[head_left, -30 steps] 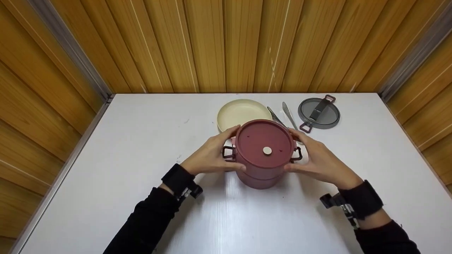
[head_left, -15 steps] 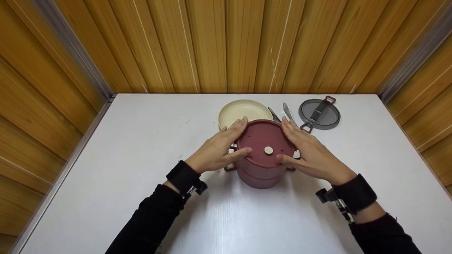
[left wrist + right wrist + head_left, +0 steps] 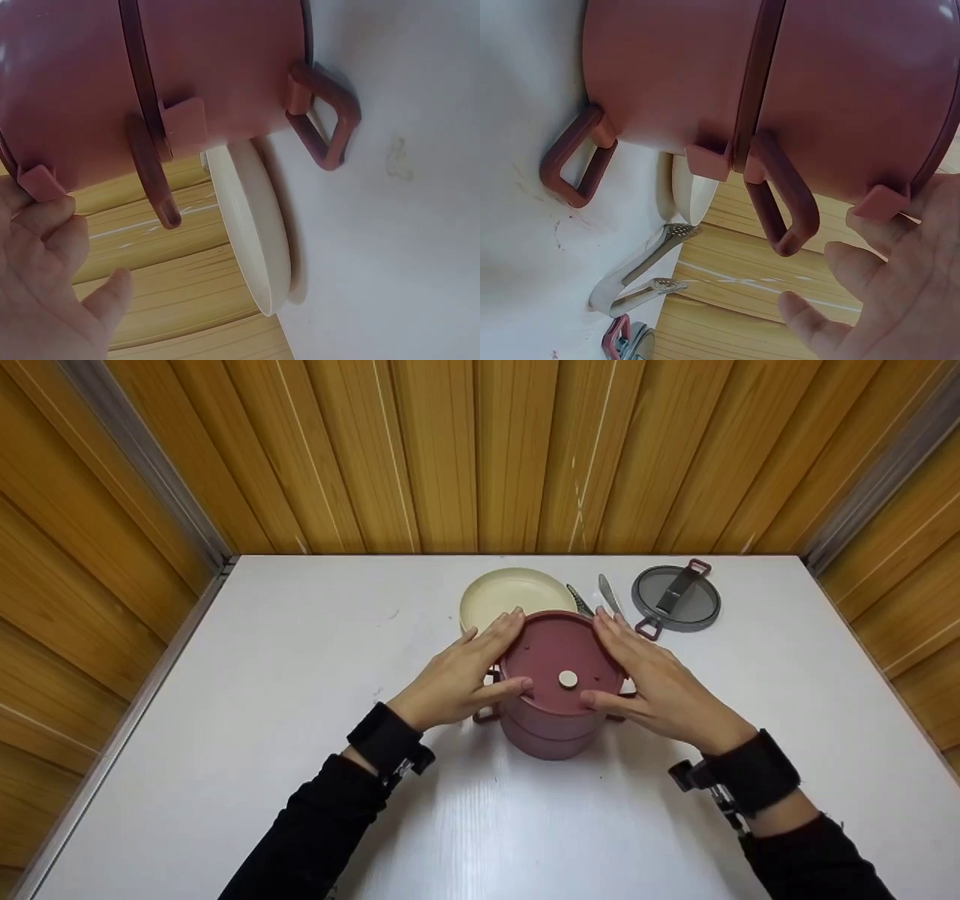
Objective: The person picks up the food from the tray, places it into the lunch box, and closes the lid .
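Note:
A dark red, two-tier stacked lunch box (image 3: 551, 735) stands upright in the middle of the table. Its red lid (image 3: 551, 641) carries a round white knob (image 3: 568, 680). My left hand (image 3: 461, 675) rests on the lid's left edge, fingers extended, thumb on top. Opposite it, my right hand (image 3: 660, 682) lies along the right edge the same way. In the left wrist view, my fingers touch the upper side clip (image 3: 41, 182), while the middle clip (image 3: 184, 124) sits at the seam. The right wrist view shows a lower loop handle (image 3: 577, 157) and an upper clip (image 3: 883, 202) by my fingers.
Behind the lunch box lies a cream plate (image 3: 510, 585). Metal tongs (image 3: 609, 592) lie beside it, partly hidden by my right hand. A round grey lid (image 3: 694, 611) with red loop handles and a dark bar is at the back right. Wood-patterned walls border the table.
Both hands have gone from holding the sides of the lunch box, around its upper handles, up onto the lid's edges. Over the last half second they hardly move.

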The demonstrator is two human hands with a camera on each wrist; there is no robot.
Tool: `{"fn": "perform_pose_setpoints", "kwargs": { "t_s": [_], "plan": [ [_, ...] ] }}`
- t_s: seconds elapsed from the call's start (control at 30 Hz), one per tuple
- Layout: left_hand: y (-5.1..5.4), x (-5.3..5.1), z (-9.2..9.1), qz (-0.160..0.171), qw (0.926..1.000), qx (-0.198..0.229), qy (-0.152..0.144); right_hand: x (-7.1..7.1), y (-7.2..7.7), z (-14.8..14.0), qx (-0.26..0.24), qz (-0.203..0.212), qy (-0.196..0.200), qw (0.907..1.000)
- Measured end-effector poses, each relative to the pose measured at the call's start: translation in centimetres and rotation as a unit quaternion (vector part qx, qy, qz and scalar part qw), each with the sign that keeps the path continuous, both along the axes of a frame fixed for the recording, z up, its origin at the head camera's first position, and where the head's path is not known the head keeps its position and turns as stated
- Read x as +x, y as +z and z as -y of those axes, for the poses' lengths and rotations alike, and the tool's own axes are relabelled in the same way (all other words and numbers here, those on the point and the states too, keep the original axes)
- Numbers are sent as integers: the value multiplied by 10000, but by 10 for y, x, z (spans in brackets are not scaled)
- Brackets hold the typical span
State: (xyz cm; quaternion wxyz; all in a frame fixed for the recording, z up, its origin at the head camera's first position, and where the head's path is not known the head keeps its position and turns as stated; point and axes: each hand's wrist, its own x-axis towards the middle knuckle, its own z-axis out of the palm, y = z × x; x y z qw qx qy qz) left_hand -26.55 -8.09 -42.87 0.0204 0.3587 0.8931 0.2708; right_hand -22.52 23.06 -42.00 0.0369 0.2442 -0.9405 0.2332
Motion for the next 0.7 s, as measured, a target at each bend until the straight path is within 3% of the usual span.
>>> {"fn": "perform_pose_setpoints", "kwargs": {
  "t_s": [0.3, 0.57, 0.7],
  "plan": [
    [-10, 6, -2, 367, 9979, 523, 128, 3, -18, 2, -446, -321, 41, 9985],
    [-22, 9, -2, 768, 9909, 1078, 259, 0, -30, -2, -1392, 174, 97, 9901],
    [-27, 11, 4, 870, 9865, 1378, 171, 2, -32, -12, -1554, 464, 125, 9867]
  ]
}}
